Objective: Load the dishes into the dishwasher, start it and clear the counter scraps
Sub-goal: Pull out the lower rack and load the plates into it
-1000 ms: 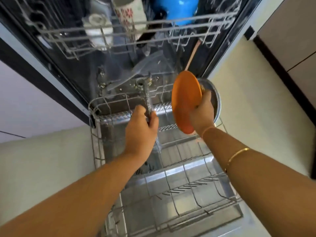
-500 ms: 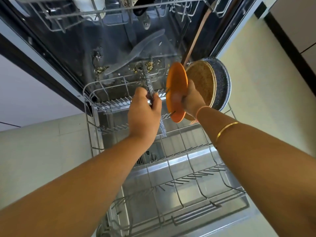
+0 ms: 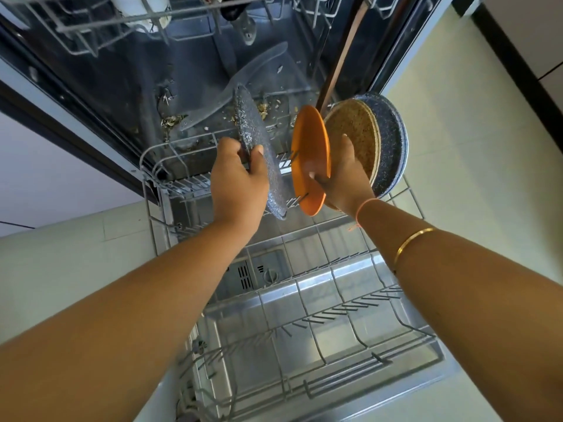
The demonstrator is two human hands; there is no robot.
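Head view, left hand (image 3: 237, 178) grip on speckled plate (image 3: 259, 147), right hand (image 3: 344, 175) grip on orange plate (image 3: 310, 153), over lower rack (image 3: 304, 315), pale tiled floor (image 3: 472, 147).

The near half of the lower rack (image 3: 320, 330) lies bare for my hands; farther in, plates (image 3: 310, 159) and a pan (image 3: 391, 141) crowd the tines.

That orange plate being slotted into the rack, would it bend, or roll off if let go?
The orange plate probably stays stiff: it keeps its shape, gripped by the right hand near one edge. It looks thin, likely light. Standing on edge, a round plate could roll or tip unless the lower rack prongs hold it.
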